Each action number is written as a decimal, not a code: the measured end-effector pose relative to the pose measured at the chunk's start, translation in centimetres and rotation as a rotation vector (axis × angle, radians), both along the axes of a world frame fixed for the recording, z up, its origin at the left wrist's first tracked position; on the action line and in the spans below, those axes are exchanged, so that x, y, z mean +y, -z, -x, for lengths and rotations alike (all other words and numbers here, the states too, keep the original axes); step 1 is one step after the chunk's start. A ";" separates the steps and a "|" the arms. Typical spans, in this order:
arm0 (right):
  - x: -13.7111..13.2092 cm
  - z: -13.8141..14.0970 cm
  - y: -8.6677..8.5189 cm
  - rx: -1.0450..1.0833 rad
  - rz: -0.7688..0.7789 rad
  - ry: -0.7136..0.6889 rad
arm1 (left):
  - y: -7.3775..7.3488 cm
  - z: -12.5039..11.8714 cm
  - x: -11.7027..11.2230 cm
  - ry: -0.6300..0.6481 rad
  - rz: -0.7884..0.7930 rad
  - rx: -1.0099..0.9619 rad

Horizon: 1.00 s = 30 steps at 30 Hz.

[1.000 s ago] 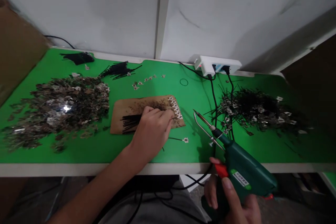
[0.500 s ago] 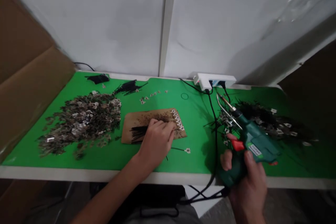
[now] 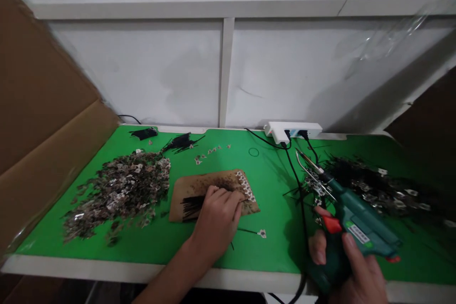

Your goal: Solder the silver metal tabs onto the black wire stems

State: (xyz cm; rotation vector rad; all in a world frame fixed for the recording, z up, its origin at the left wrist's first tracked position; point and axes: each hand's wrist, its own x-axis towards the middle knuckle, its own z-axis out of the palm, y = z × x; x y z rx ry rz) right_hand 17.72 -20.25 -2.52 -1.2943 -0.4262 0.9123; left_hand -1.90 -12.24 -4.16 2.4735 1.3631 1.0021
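Observation:
My left hand [image 3: 221, 211] is closed over a brown, scorched board [image 3: 178, 185], its fingertips pinching a thin black wire [image 3: 245, 200] that points toward a row of small metal tabs [image 3: 245, 187] along the board's right end. Beside the hand, a bundle of black wires [image 3: 192, 206] lies on the board, partly hidden by my fingers. A green soldering gun [image 3: 366, 213] with a red trigger is in my right hand [image 3: 356, 261]. Its tip points up and left, apart from the board. One wire with a metal tab on its end [image 3: 262, 233] lies on the green mat in front of the board.
A large heap of metal tabs [image 3: 121, 190] covers the mat's left side. Black wire bundles [image 3: 180, 142] and a few loose tabs [image 3: 213, 150] lie behind. At right is a pile of tabbed wires [image 3: 374, 185]. Cords run from a white power strip [image 3: 294, 129]. Cardboard [image 3: 46, 118] walls the left.
The camera view has tilted up, so the bench sits lower in the picture. Both hands keep nearly the same places over the mat, and their holds look unchanged.

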 end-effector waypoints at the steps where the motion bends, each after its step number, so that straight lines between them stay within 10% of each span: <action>1: 0.0 0.1 -0.1 0.006 -0.001 -0.003 | 0.0 0.0 0.0 0.002 -0.001 0.004; 20: 0.2 0.4 -0.1 -0.022 -0.108 -0.018 | -0.9 0.4 -3.1 0.141 0.003 0.031; 30: 0.1 0.2 -0.2 -0.015 -0.091 -0.029 | -2.8 8.0 -1.2 0.001 0.044 0.282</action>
